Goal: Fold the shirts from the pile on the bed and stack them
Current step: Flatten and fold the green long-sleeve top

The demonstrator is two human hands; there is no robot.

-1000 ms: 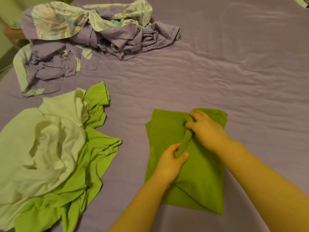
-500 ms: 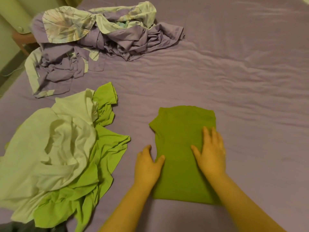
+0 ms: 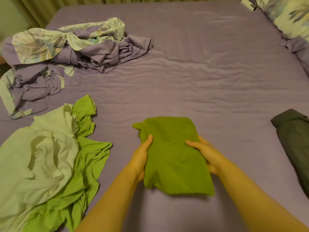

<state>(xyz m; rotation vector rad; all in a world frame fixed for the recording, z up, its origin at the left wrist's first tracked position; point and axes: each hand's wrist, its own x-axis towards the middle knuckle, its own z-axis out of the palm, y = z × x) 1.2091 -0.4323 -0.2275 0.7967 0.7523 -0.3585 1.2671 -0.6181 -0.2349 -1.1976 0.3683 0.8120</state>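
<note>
A bed [image 3: 192, 67] in a wrinkled purple sheet carries everything. A crumpled purple and leaf-print bedding heap [image 3: 66, 54] lies far left, a pile of pale and bright green shirts [image 3: 50, 158] near left, a dark folded garment [image 3: 294, 141] at the right edge, and a leaf-print pillow [image 3: 287, 15] far right.

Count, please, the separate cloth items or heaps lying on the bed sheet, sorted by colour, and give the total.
Olive green, folded shirt, held between the left hand and right hand: 1
Bright green, loose shirt: 1
Pale, loose shirt: 1
Dark, folded garment: 1
Purple with leaf print, crumpled bedding heap: 1
Total: 5
</note>
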